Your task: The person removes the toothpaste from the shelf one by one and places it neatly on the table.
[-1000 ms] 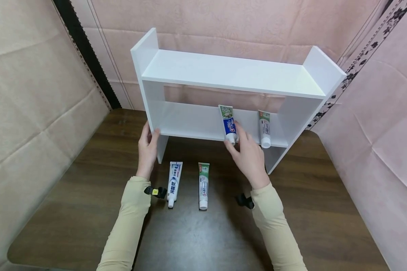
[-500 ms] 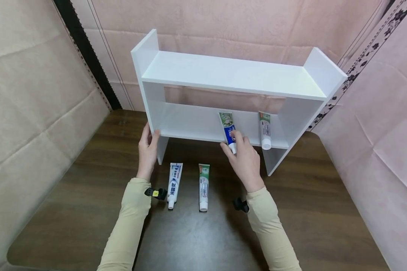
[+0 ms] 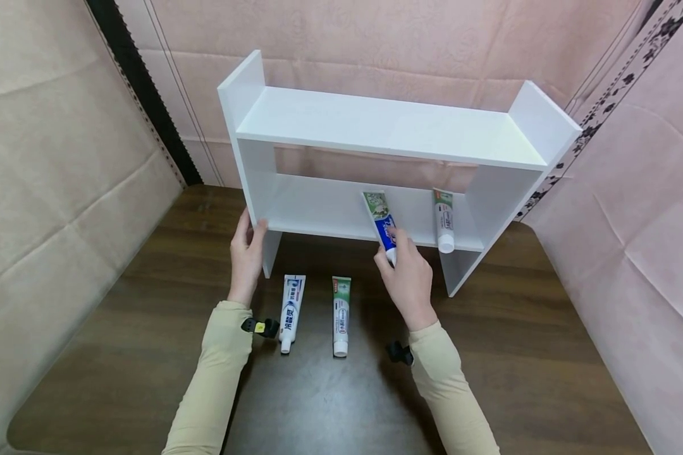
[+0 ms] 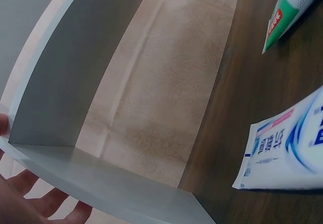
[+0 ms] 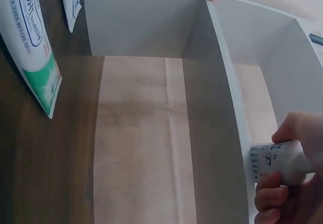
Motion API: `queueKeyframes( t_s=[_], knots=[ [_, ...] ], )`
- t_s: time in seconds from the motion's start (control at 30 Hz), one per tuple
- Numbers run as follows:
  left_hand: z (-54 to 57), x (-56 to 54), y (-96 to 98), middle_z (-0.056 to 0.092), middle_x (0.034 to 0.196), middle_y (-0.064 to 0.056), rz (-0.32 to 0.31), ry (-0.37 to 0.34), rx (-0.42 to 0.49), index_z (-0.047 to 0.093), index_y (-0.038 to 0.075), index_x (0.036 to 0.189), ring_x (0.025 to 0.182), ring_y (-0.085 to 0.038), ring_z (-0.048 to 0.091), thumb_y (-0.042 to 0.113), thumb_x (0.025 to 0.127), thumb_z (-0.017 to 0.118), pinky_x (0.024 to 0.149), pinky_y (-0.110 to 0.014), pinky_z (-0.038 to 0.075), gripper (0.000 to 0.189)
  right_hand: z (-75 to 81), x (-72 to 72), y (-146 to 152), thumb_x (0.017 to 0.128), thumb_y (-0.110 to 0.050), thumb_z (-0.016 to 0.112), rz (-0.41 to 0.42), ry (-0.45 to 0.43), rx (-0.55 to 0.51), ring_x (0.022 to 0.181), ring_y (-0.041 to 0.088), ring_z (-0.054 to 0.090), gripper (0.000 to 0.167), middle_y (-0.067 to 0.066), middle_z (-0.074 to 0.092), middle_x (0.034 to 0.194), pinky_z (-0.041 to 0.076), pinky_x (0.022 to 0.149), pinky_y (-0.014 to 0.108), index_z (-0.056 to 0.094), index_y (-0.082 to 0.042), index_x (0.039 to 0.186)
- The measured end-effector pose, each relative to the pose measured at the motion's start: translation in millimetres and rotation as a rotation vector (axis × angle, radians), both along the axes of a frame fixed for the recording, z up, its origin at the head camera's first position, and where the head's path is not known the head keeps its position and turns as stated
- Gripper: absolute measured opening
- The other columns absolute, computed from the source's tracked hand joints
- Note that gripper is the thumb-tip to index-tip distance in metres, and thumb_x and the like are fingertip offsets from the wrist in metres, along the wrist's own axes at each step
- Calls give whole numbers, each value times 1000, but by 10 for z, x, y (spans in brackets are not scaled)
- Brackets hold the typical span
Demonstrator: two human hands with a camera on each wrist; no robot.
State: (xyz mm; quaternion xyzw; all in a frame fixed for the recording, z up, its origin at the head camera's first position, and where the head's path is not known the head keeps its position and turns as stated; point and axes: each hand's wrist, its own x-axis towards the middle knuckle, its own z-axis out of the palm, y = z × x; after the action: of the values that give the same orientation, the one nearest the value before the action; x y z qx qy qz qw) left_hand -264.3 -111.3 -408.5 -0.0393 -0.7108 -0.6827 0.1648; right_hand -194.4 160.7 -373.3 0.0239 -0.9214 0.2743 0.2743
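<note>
My right hand [image 3: 410, 284] grips a blue and green toothpaste tube [image 3: 378, 206] by its cap end, thumb on one side and fingers on the other. The tube slants over the front edge of the white shelf's [image 3: 319, 205] middle board, crimped end pointing back and left. In the right wrist view the pinched tube [image 5: 272, 158] shows beside the board's edge. My left hand [image 3: 247, 259] holds the shelf's left side panel, thumb at the front edge and fingers on the outer face; the left wrist view shows those fingers [image 4: 48, 201] below the panel.
A white and green toothpaste tube [image 3: 444, 221] lies on the middle board at the right, cap forward. On the brown table [image 3: 546, 354] in front lie a white and blue tube [image 3: 291, 313] and another white and green tube [image 3: 341, 316]. Pink cloth [image 3: 375, 38] hangs behind the shelf.
My right hand has come forward and slightly left, drawing the blue and green tube toward the board's front edge and slanting it more. The left hand stays on the side panel.
</note>
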Motion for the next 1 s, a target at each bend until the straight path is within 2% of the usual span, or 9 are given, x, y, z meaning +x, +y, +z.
queueKeyframes(
  t_s=[0.27, 0.37, 0.57, 0.6, 0.77, 0.87, 1.0],
  knots=[
    [219, 158, 46, 43, 152, -12, -8, -6, 3, 33, 20, 152, 134, -33, 46, 23, 102, 47, 112, -53, 35, 52, 4, 150, 18, 92, -22, 60, 10, -32, -6, 81, 31, 71, 36, 16, 69, 117, 58, 62, 39, 55, -9, 126],
    [181, 127, 39, 43, 152, -10, -6, -13, 7, 33, 22, 152, 134, -32, 46, 24, 102, 47, 113, -52, 35, 51, -2, 211, 25, 92, -22, 60, 5, -37, -2, 74, 29, 70, 36, 16, 70, 116, 56, 58, 36, 56, -10, 126],
    [-18, -21, 3, 46, 150, -2, 16, 3, 2, 37, 35, 148, 132, -27, 48, 35, 101, 49, 112, -52, 36, 49, 9, 321, 82, 90, -19, 62, 23, -21, 20, 62, 25, 64, 35, 17, 72, 110, 48, 48, 28, 57, -10, 124],
    [5, -7, 9, 46, 150, -3, 17, 0, 3, 37, 33, 149, 132, -28, 48, 34, 101, 49, 112, -53, 36, 50, 24, 335, 102, 90, -19, 62, 31, -23, 23, 60, 24, 63, 35, 17, 72, 110, 47, 47, 27, 57, -10, 123],
    [-17, -15, 25, 45, 150, -3, 21, 3, -1, 37, 37, 148, 132, -29, 48, 37, 100, 50, 111, -55, 36, 50, 106, 450, 255, 90, -20, 62, 56, -70, 43, 60, 21, 58, 36, 16, 72, 105, 40, 46, 25, 57, -12, 125],
    [-54, -26, 12, 46, 150, -2, 18, 13, -13, 37, 40, 147, 131, -29, 49, 40, 99, 50, 110, -56, 37, 49, 82, 564, 330, 88, -19, 63, 43, -6, 59, 55, 17, 52, 32, 14, 74, 96, 35, 46, 24, 60, -13, 120],
    [-45, -17, -15, 46, 150, -2, 17, 17, -22, 38, 39, 147, 131, -29, 49, 39, 100, 50, 110, -56, 36, 49, 15, 706, 390, 81, -16, 68, 46, 185, 71, 45, 13, 46, 29, 13, 74, 80, 30, 42, 21, 66, -10, 110]
  ],
)
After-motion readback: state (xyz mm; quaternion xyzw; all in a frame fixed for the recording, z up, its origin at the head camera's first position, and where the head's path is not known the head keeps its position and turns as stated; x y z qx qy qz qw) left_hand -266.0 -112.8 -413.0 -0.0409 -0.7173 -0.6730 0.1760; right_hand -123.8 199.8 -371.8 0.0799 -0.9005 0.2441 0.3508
